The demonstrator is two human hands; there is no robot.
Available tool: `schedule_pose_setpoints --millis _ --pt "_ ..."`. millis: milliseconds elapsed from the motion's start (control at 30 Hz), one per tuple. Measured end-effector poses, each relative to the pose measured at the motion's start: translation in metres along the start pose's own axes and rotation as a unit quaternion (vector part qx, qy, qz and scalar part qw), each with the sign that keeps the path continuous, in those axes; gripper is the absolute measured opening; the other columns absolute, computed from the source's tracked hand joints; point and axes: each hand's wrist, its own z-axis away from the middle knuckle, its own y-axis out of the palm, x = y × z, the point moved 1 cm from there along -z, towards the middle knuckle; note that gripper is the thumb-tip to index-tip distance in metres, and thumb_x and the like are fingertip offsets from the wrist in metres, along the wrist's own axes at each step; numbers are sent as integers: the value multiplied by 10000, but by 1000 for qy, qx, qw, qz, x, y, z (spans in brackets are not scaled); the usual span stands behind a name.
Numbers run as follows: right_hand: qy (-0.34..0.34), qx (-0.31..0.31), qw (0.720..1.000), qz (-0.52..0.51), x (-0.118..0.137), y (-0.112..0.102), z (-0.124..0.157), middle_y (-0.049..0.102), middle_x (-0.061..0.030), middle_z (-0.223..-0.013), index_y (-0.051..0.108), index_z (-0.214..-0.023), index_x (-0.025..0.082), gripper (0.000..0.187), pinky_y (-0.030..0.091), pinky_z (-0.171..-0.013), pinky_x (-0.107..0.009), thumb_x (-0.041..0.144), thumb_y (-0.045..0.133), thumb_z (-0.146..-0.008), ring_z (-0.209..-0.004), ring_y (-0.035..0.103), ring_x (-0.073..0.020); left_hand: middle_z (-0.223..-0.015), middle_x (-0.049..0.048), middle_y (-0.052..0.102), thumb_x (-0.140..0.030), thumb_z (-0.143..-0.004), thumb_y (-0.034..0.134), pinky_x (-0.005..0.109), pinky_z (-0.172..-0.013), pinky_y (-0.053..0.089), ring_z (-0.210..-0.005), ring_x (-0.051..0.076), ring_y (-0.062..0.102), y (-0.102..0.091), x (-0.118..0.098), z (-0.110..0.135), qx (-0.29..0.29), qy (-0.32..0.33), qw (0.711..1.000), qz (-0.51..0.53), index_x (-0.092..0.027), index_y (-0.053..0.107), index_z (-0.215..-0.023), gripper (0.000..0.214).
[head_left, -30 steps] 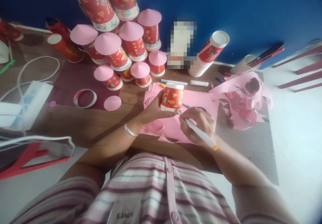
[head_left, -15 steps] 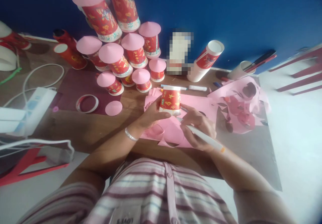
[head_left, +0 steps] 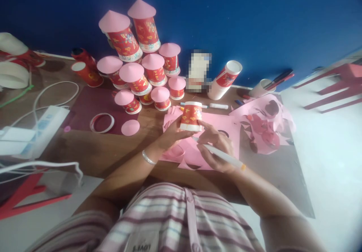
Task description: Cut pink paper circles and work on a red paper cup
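Note:
My left hand (head_left: 173, 133) is closed round the lower part of a red paper cup (head_left: 192, 115) with gold decoration and white bands at top and bottom. It is held up over pink paper sheets (head_left: 209, 154). In my right hand (head_left: 217, 146) lies a white pen (head_left: 223, 155) with an orange end, its tip pointing toward the cup's base. My right index finger reaches up to the cup's lower right side. Whether the pen tip touches the cup, I cannot tell.
Several red cups with pink cone roofs (head_left: 131, 72) stand at the back left. A tape roll (head_left: 111, 123) and a pink disc (head_left: 130, 128) lie left. Behind are a marker (head_left: 218, 106) and stacked cups (head_left: 226, 79). Pink scraps (head_left: 267, 131) and a pen cup (head_left: 261, 87) are right.
The camera view has tilted up, so more of the wall shows. My right index finger has come onto the cup's side, and the cup is turned slightly.

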Motion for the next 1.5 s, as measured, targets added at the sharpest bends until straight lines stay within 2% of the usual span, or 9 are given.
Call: schedule_pose_setpoints --millis 167,300,400,500,600,867,1033,1200,1500 --pt "24 -20 999 -28 1 -2 0 713 16 -782 598 -995 235 153 668 -1012 -580 117 651 -912 -756 772 -192 -1162 47 779 -327 -681 969 444 -1015 575 -1064 250 754 -2 3 1 30 8 999 28 -242 692 -1247 635" --pt "21 -19 998 -51 1 0 2 711 8 -775 614 -992 222 138 670 -1001 -567 117 652 -910 -768 772 -194 -1099 40 792 -291 -713 940 464 -1023 570 -1036 252 761 0 2 2 15 3 1000 24 -233 712 -1182 525" --pt "33 -48 998 -38 2 -1 3 724 -2 -800 617 -1010 227 142 707 -868 -487 123 651 -920 -736 766 -190 -1104 48 802 -337 -709 940 493 -1071 552 -1078 279 765 2 1 0 23 10 999 46 -234 719 -1181 531" --pt "78 -66 995 17 1 -3 5 758 -34 -871 615 -1010 231 128 686 -719 -358 144 667 -932 -808 793 -204 -1137 73 806 -362 -738 924 510 -1115 531 -1128 299 764 1 2 -1 43 22 997 58 -226 711 -1238 560" --pt "105 -63 991 55 -2 -3 6 773 -40 -895 608 -994 235 108 650 -680 -300 157 665 -946 -804 793 -191 -1188 93 803 -324 -779 904 509 -1126 526 -1172 307 756 -3 5 -1 56 31 997 36 -222 699 -1253 527" --pt "65 -57 990 112 -9 1 10 775 -32 -834 615 -1003 243 119 608 -610 -279 157 671 -943 -696 762 -180 -1248 111 783 -339 -775 921 449 -1029 590 -1184 311 748 -6 9 -1 36 49 997 -52 -217 662 -1283 583" --pt "34 -55 990 122 -12 2 8 730 3 -758 587 -986 249 126 572 -566 -252 156 658 -940 -636 732 -156 -1253 90 778 -320 -774 922 430 -1009 595 -1167 293 748 -8 10 -2 -12 31 998 -61 -225 656 -1288 586" --pt "6 -23 991 133 -16 3 4 735 10 -776 573 -1026 247 190 570 -566 -239 118 654 -912 -625 725 -147 -1226 85 786 -377 -762 928 441 -1017 591 -1163 297 751 -6 9 -2 1 28 998 -59 -232 645 -1289 615" --pt "-16 -29 991 131 -19 4 3 743 -2 -785 576 -1045 240 198 597 -577 -241 115 647 -910 -641 739 -151 -1175 93 799 -402 -735 941 431 -978 598 -1106 294 763 -2 2 -3 -17 37 994 -104 -215 639 -1234 612"
